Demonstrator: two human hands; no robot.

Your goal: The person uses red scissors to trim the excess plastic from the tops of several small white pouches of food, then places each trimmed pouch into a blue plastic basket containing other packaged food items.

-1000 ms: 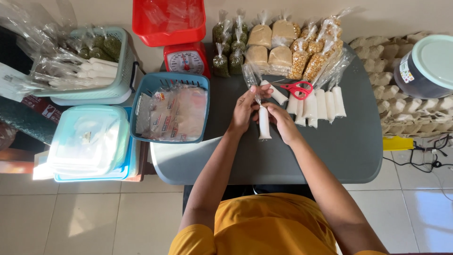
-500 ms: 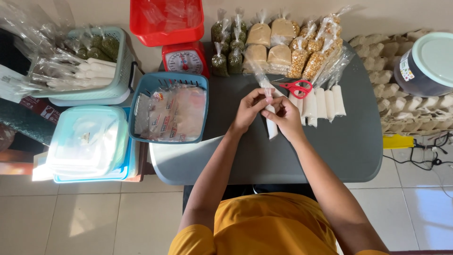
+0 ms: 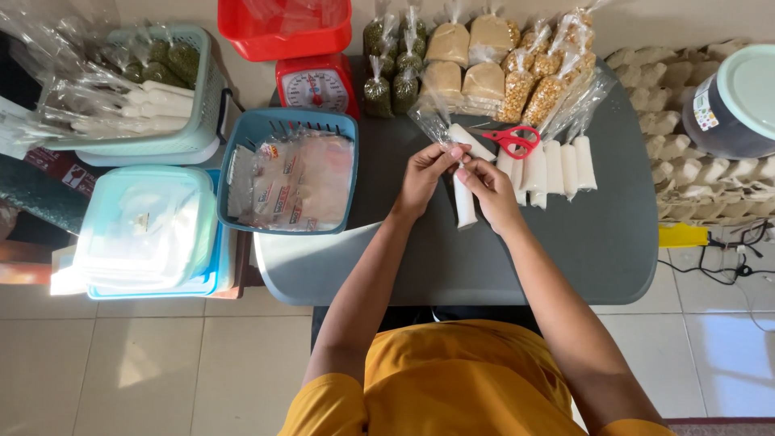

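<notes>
1. Well left of the red scissors: blue basket holding flat clear packets, off the grey table edge; red kitchen scale just behind the basket.
2. Left of the scissors, nearer: left hand, fingers pinched narrow on the top end of the white packet, at the twisted clear plastic neck.
3. Below-left of the scissors: the white packet itself, a long filled tube, long axis running nearly straight toward the body, upper end between both hands, lower end free on the table and pointing at the orange shirt.
4. Just below the scissors: right hand, fingers curled narrow against the tube's right side near its top, touching the left hand's fingertips. Both hands about equally near; grip end lies at the far end of the tube.
5. Right of the scissors: row of finished white tubes, lying side by side, same far-to-near axis.
6. Behind the scissors: tied bags of grains and powder.
</notes>
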